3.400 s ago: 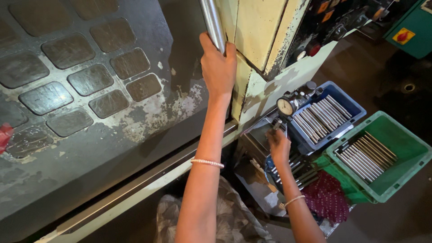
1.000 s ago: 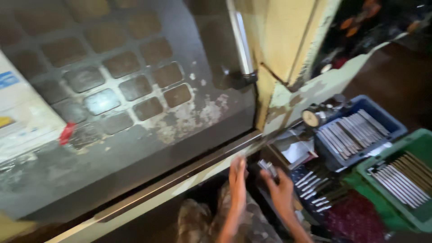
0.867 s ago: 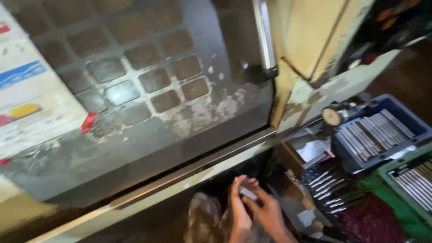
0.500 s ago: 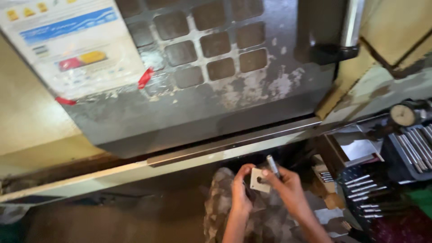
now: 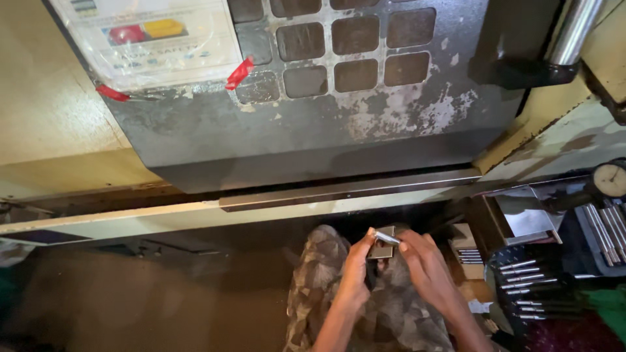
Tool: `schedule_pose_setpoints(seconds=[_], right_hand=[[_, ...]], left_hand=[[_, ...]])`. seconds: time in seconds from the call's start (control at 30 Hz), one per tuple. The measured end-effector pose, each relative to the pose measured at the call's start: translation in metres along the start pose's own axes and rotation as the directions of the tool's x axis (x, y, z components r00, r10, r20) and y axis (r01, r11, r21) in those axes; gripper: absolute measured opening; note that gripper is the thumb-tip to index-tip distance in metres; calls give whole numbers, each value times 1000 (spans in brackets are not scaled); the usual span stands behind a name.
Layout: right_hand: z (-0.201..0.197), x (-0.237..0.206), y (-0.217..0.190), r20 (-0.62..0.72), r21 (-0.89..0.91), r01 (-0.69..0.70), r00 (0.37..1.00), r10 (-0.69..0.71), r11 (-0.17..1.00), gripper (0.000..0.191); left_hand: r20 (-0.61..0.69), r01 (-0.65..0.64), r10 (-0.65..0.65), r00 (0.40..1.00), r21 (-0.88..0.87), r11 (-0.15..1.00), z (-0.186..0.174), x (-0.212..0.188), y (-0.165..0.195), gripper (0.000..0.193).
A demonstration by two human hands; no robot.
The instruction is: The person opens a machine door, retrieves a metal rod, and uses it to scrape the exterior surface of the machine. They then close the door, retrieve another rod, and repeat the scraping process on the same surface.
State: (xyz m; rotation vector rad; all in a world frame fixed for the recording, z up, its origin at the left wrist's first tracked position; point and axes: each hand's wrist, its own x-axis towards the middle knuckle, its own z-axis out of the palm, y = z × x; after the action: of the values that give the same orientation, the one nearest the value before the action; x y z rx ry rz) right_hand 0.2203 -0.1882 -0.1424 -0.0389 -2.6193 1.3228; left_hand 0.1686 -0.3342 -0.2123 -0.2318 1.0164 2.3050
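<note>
Low in the frame, the left hand (image 5: 357, 277) steadies a small block gauge (image 5: 381, 248) while the right hand's (image 5: 427, 267) grip pinches a thin metal pin (image 5: 386, 238) against it.

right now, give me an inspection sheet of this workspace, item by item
surface: worn grey metal machine door with a grid of dark square panes, paint flaking near its lower edge; cream ledge below it.
job's things: small flat grey metal block and thin shiny metal pin, held together low in the middle of the view.
clutter: rows of loose metal pins on a dark tray; round dial gauge; laminated sheet fixed with red tape.
hands: left hand grips the block; right hand pinches the pin against it.
cables: nothing seen.
surroundings: polished steel door handle at upper right; dark floor; camouflage-print trousers.
</note>
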Motion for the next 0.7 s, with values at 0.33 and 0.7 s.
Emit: schedule_pose_setpoints(seconds=[0.33,0.7], right_hand=[[-1,-16,6,177,126,-94,982,70,988,30],[3,-45,39,-3,389,-102,994,112,916,37]], left_hand=[[212,100,-105,972,35,994,-36,15,-17,22],[272,211,-184,945,-71,975,-21,5,-12,28]])
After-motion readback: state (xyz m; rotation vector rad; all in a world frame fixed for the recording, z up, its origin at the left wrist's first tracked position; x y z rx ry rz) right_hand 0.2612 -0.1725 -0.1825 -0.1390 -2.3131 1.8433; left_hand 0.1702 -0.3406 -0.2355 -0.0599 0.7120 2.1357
